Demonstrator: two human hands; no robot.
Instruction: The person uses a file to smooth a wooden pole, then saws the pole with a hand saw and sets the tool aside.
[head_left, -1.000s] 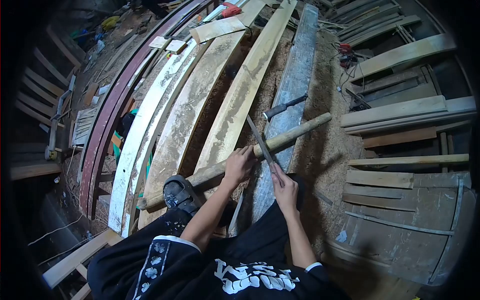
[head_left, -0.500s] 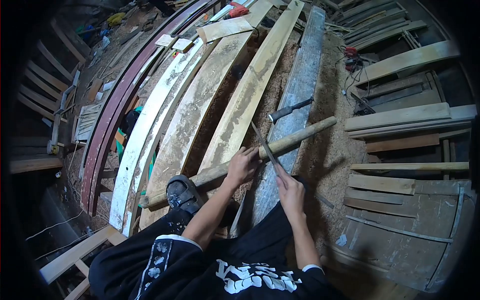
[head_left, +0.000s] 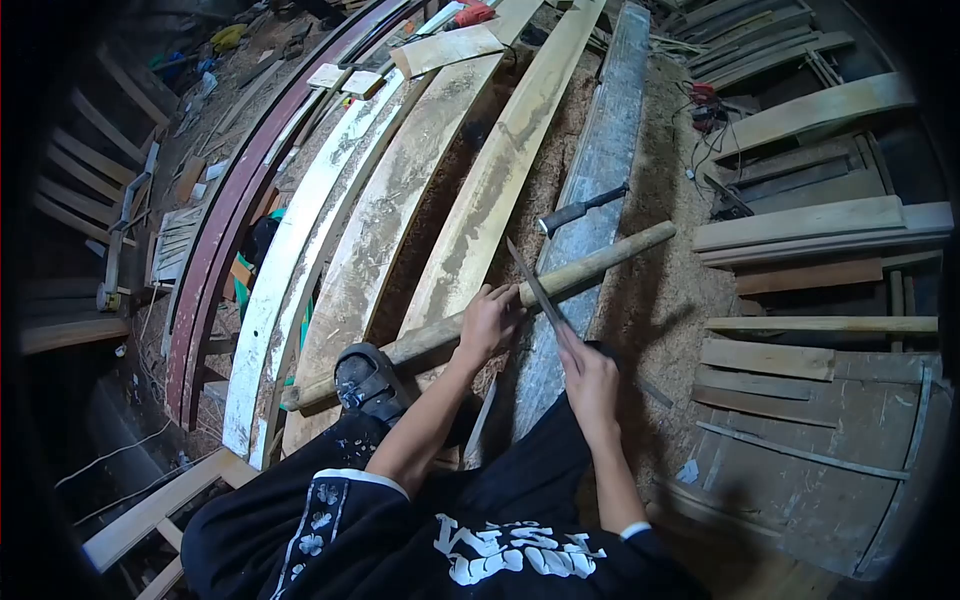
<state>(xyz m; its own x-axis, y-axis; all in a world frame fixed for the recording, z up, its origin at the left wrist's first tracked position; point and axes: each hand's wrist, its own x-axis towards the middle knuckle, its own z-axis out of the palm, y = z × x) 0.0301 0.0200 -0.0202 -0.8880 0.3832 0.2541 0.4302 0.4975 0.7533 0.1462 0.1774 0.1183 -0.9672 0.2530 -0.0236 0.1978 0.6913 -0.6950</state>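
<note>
A long round wooden pole [head_left: 610,255] lies slantwise across the planks, with a shoe [head_left: 368,378] against its left part. My left hand [head_left: 488,322] is closed round the pole near its middle. In my right hand [head_left: 590,380] is the lower end of a long thin metal tool [head_left: 535,285], perhaps a file or saw. That tool crosses the pole just right of my left hand, its tip pointing up and left. Beyond the pole, a dark-handled hammer-like tool [head_left: 580,210] rests on the grey weathered beam [head_left: 605,140].
Curved planks, one white [head_left: 300,235] and one dark red [head_left: 215,235], run along the left. A red power tool [head_left: 472,14] lies at the top. Stacked boards [head_left: 800,235] and a cabled red tool [head_left: 703,93] are on the right. Wood shavings cover the floor.
The metal tool and my right hand have shifted slightly down and right across the pole. My left hand keeps its hold. The whole view has moved a little.
</note>
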